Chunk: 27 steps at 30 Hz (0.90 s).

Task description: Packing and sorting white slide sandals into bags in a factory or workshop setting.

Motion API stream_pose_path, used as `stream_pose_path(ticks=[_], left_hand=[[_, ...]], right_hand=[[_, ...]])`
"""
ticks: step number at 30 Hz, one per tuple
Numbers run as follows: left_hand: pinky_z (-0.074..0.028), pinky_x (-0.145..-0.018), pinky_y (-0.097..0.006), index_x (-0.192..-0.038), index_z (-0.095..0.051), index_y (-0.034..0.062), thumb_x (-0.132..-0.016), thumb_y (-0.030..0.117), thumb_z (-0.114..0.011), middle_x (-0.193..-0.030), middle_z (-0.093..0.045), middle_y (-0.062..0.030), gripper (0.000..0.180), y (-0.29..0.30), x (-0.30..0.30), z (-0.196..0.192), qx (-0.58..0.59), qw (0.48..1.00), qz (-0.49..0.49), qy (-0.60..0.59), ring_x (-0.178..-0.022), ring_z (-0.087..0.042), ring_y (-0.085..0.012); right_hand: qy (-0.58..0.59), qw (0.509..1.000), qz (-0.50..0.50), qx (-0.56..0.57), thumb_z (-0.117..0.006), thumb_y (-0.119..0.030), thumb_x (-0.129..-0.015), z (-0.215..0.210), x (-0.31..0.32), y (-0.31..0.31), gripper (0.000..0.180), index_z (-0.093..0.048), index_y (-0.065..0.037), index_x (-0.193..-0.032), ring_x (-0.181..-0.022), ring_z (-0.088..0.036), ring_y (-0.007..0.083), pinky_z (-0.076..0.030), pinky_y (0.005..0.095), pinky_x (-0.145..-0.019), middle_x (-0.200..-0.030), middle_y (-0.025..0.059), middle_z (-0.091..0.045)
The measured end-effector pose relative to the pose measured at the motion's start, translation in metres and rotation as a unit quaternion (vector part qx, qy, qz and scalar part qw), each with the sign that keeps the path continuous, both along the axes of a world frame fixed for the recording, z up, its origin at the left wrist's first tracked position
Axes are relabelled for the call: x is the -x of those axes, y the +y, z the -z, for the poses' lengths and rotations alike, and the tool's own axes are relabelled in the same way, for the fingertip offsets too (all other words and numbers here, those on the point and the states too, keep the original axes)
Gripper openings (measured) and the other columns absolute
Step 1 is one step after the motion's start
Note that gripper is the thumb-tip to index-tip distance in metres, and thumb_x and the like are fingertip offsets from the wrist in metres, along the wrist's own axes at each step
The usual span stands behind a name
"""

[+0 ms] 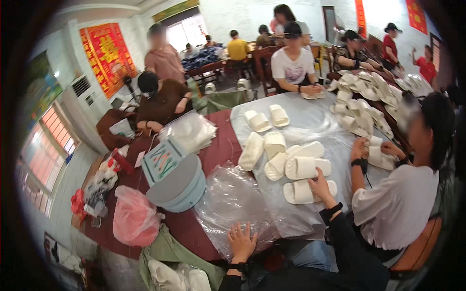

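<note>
My left hand [241, 240] lies flat, fingers spread, on a stack of clear plastic bags [232, 200] at the table's near edge. My right hand [322, 186] reaches forward and rests on a white slipper [301, 192] lying on the grey plastic sheet [310, 121]. Just beyond it lies another white slipper [307, 168], with several more [272, 145] scattered past that. Both wrists wear dark bands.
A person in white [398, 203] sits at my right handling slippers; others sit across the table. A big slipper pile [364, 104] lies far right. On the dark red table [225, 140]: stacked grey lids [177, 186], a pink bag [135, 217], another bag stack [190, 130].
</note>
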State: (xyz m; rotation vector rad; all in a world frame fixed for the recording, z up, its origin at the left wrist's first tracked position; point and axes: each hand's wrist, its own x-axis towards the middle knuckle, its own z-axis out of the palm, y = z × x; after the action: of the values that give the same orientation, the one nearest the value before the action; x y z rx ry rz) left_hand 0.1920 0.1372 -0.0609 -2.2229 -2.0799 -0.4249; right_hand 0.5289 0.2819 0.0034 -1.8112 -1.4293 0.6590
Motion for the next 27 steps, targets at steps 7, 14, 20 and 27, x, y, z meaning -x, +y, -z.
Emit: stream_pose_path(ticks=[7, 14, 20, 27], left_hand=[[-0.019, -0.103, -0.055, -0.129, -0.048, 0.0216, -0.083, 0.046, -0.053, -0.136, -0.035, -0.0186, 0.053, -0.002, 0.001, -0.005, -0.017, 1.000, -0.008, -0.017, -0.128, -0.027, -0.0394], [-0.019, -0.103, -0.054, -0.129, -0.047, 0.0215, -0.083, 0.045, -0.053, -0.136, -0.035, -0.0189, 0.052, -0.003, -0.003, -0.006, -0.028, 0.999, 0.000, -0.027, -0.127, -0.029, -0.0394], [-0.018, -0.103, -0.054, -0.128, -0.049, 0.0169, -0.083, 0.044, -0.053, -0.136, -0.036, -0.0184, 0.052, -0.003, -0.004, -0.012, -0.042, 0.999, 0.006, -0.031, -0.127, -0.028, -0.0395], [-0.021, -0.103, -0.051, -0.119, -0.055, 0.0070, -0.081, 0.039, -0.057, -0.131, -0.044, -0.0153, 0.050, 0.004, 0.012, -0.002, -0.067, 0.984, -0.009, -0.166, -0.125, -0.034, -0.0341]], right_hand=[[0.218, 0.973, 0.021, 0.076, -0.058, 0.002, -0.076, -0.011, 0.024, 0.013, 0.075, -0.014, -0.003, -0.137, -0.090, -0.058, 0.0207, -0.049, 0.0286, -0.073, -0.111, 0.0190, -0.051], [0.438, 0.898, 0.025, 0.030, -0.056, 0.003, -0.076, -0.010, 0.033, -0.006, 0.065, -0.028, -0.009, -0.133, -0.079, -0.059, 0.0195, -0.050, 0.0308, -0.062, -0.101, 0.0133, -0.056], [0.487, 0.865, -0.043, 0.115, -0.053, -0.008, -0.084, 0.021, 0.030, -0.001, 0.034, -0.043, -0.005, -0.117, -0.070, -0.059, 0.0181, -0.050, 0.0286, -0.060, -0.091, 0.0100, -0.058], [0.570, 0.809, -0.033, 0.138, -0.051, -0.017, -0.088, -0.007, 0.050, -0.025, 0.021, -0.048, -0.006, -0.105, -0.064, -0.058, 0.0161, -0.049, 0.0266, -0.056, -0.080, 0.0079, -0.059]])
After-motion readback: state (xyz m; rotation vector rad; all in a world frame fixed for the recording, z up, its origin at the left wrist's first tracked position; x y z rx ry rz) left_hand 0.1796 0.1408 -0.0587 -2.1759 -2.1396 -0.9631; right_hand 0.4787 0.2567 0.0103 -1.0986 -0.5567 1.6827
